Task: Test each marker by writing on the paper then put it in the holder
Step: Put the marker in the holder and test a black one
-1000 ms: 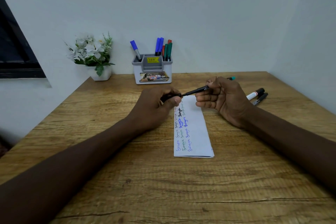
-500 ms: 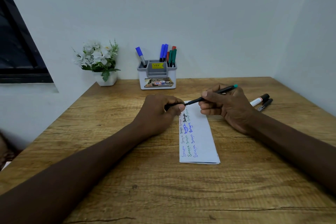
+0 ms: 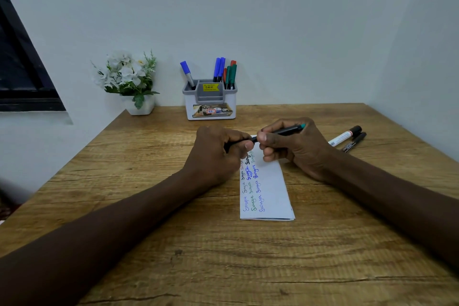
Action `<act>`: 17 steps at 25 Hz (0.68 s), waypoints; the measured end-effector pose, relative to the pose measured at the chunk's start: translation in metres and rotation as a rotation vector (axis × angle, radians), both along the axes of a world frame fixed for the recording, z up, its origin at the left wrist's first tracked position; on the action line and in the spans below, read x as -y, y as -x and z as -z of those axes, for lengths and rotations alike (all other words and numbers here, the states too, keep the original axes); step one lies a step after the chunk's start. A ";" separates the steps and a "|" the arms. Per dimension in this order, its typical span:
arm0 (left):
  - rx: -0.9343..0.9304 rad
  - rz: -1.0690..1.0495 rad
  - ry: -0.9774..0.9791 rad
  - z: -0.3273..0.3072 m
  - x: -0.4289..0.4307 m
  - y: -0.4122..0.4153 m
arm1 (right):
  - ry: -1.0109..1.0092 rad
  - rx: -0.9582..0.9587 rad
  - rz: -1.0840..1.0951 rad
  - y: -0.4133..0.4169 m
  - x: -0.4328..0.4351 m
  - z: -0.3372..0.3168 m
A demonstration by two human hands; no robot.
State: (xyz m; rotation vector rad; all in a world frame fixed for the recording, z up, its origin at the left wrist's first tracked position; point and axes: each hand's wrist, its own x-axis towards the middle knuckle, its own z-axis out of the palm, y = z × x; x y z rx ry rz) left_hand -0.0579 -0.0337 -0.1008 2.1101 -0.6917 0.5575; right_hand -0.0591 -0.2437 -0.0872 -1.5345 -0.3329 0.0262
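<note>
I hold a thin black marker [image 3: 285, 131] with a teal end between both hands, above the top of the folded white paper [image 3: 270, 191]. My right hand [image 3: 295, 146] grips the barrel. My left hand [image 3: 218, 151] is closed around the other end, where the cap would be; that end is hidden in my fist. The paper carries several lines of blue, green and black handwriting. The white and grey holder [image 3: 210, 102] stands at the back of the table with several blue, green and red markers in it.
Two more markers, a white-barrelled one [image 3: 344, 136] and a thin black one [image 3: 354, 142], lie to the right of my right hand. A white pot of flowers [image 3: 129, 82] stands left of the holder. Walls close the table's back and right sides.
My hands have drawn closer together, so less of the marker's barrel shows between them. The view has tilted up slightly.
</note>
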 end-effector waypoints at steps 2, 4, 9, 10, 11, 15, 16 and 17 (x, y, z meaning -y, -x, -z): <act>0.016 0.002 -0.011 -0.001 0.002 0.002 | -0.006 0.007 -0.003 0.000 0.000 0.002; 0.032 0.001 -0.013 -0.003 0.002 0.000 | 0.023 0.050 0.015 -0.001 -0.003 -0.001; 0.080 -0.024 -0.008 -0.012 -0.008 -0.005 | 0.272 0.238 0.014 -0.010 0.008 -0.026; 0.114 -0.029 -0.015 -0.012 -0.012 -0.006 | 0.366 0.295 0.009 -0.013 0.012 -0.028; 0.156 -0.037 -0.013 -0.013 -0.015 -0.007 | 0.480 0.380 0.005 -0.015 0.015 -0.029; 0.214 -0.034 0.082 -0.016 -0.023 -0.009 | 0.852 0.666 -0.002 -0.020 0.006 -0.026; 0.209 -0.024 0.104 -0.017 -0.022 -0.009 | 0.895 0.710 0.003 -0.019 0.002 -0.029; 0.204 -0.022 0.133 -0.017 -0.021 -0.008 | 0.953 0.782 0.019 -0.019 -0.002 -0.032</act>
